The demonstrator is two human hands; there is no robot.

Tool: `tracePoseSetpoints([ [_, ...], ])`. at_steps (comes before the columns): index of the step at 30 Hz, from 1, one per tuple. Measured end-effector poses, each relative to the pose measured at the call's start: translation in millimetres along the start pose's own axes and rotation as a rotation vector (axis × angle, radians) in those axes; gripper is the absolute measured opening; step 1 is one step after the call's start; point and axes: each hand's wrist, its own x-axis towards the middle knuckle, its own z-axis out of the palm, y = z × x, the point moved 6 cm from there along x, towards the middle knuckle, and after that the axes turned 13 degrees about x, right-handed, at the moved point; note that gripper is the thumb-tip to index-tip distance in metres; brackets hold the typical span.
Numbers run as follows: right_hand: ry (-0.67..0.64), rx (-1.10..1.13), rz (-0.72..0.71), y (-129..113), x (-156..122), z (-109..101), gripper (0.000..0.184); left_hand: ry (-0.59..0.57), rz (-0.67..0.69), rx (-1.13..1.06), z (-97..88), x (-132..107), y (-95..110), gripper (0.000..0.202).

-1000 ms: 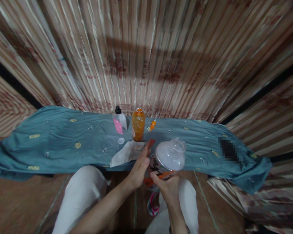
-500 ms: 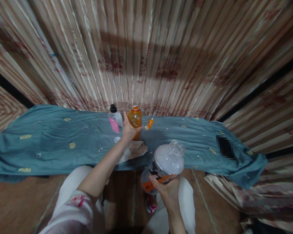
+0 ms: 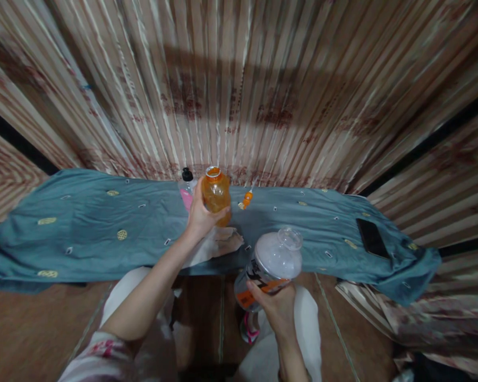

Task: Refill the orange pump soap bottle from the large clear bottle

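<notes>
An orange see-through bottle (image 3: 216, 194) with an uncapped mouth is in the grip of my left hand (image 3: 202, 216), tilted a little toward me over the cloth. My right hand (image 3: 276, 305) is wrapped round a large clear plastic bottle (image 3: 278, 255) with an orange and black label, in front of the bench edge. Its wide mouth is uncapped too. Just beneath the orange bottle lies a crumpled piece of white tissue (image 3: 221, 244). Beside my left hand stands a clear bottle with a black cap (image 3: 187, 187) and pink label, partly hidden. An orange pump top (image 3: 247, 199) lies to the right.
A teal patterned cloth (image 3: 91, 223) covers the long narrow bench. Toward its right end lies a black phone (image 3: 372, 237). Striped curtains (image 3: 239, 79) hang close behind and at both sides. My knees are under the near edge.
My left hand has lifted the orange bottle slightly and drawn it nearer and to the left. The large clear bottle in my right hand has hardly moved.
</notes>
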Motion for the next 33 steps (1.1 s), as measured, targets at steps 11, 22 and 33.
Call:
tracePoseSetpoints([
  [11, -0.065, -0.078, 0.027, -11.4, -5.0, 17.4, 0.031, -0.155, 0.029, 0.076, -24.1, -56.1, 9.1, 0.111],
  [22, -0.078, -0.369, -0.157, -29.3, 29.5, 27.3, 0.059, -0.267, 0.111, 0.035, -17.8, -67.9, 11.9, 0.111],
  [33, -0.179, -0.584, -0.193, -51.3, 55.8, 23.5, 0.069, -0.295, 0.12, 0.016, -10.3, -67.9, 11.8, 0.112],
])
